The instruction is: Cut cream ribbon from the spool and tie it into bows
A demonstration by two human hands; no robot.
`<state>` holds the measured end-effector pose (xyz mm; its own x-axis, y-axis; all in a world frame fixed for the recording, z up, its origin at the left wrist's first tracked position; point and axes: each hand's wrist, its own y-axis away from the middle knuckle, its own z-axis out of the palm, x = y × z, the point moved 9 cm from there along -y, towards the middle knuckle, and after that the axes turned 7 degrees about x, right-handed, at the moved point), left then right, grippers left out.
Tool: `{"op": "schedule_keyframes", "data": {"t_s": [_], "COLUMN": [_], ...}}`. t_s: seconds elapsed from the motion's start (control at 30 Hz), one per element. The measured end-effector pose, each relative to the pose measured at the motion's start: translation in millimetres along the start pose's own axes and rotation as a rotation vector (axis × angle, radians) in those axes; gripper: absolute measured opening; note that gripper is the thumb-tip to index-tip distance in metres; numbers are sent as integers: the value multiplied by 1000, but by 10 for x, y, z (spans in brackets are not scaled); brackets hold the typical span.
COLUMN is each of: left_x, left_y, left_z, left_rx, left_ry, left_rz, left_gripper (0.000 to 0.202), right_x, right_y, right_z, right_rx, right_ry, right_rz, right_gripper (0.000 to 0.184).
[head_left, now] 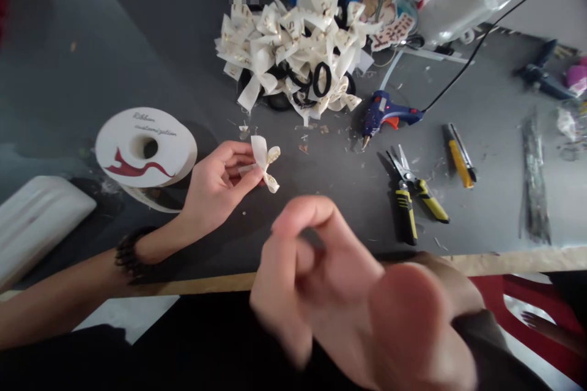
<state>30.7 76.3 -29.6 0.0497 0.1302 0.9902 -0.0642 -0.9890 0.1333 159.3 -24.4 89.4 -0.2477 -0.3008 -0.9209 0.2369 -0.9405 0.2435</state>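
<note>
While left fingers (247, 183) pinch a bow (265, 165), right fingers (308, 210) curl, hold unclear, over table edge (208, 284), snips (406, 176) apart.

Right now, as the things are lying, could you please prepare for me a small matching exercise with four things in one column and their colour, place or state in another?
Things:
1. ribbon spool
2. glue gun
3. snips
4. small white bow

Descriptions:
A. lying with the blades apart, handles yellow and black
B. held in the left hand
C. dark blue, with some orange
D. round and white, with printed writing on its face

Right pairs: 1-D, 2-C, 3-A, 4-B
</note>
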Motion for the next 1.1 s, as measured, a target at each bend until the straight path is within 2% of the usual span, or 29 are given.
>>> {"op": "schedule_keyframes", "data": {"t_s": [0.03, 0.07, 0.17, 0.23, 0.3, 0.37, 0.47, 0.53, 0.63, 0.73, 0.87, 0.97, 1.1], "left_x": [24, 46, 47, -19, -104, -164, -181, -161, -133, -144, -133, -83, 8], "left_y": [0, -1, -10, -25, -45, -64, -80, -72, -47, -33, -36, -35, -2], "left_z": [-6, -14, -31, -54, -77, -97, -136, -154, -162, -141, -98, -93, -78], "left_rx": [7, 12, 17, 30, 45, 59, 81, 80, 67, 47, 21, 28, 10], "left_ry": [-10, -17, 8, 77, 162, 235, 307, 304, 242, 197, 214, 140, 37], "left_rz": [3, 8, 20, 9, -14, -26, -11, 17, 42, 4, -34, -13, 52], "left_gripper": [31, 29, 27, 29, 31, 31, 32, 34, 32, 34, 51, 63, 67], "right_x": [43, 24, 47, 104, 164, 190, 166, 192, 275, 293, 335, 383, 468], "right_y": [-179, -348, -745, -926, -1044, -1100, -1105, -1104, -1111, -1129, -1186, -1233, -1268], "right_z": [-102, -217, -539, -663, -704, -693, -642, -583, -521, -553, -596, -639, -649], "right_rx": [62, 123, 260, 285, 263, 227, 202, 149, 60, 61, 34, 43, 12], "right_ry": [-65, -117, -132, -66, 93, 305, 629, 727, 717, 675, 669, 678, 596], "right_rz": [20, -38, -159, -188, -194, -220, -308, -318, -265, -241, -202, -169, -126], "right_gripper": [56, 39, 8, 17, 23, 24, 46, 41, 25, 23, 22, 23, 24]}}
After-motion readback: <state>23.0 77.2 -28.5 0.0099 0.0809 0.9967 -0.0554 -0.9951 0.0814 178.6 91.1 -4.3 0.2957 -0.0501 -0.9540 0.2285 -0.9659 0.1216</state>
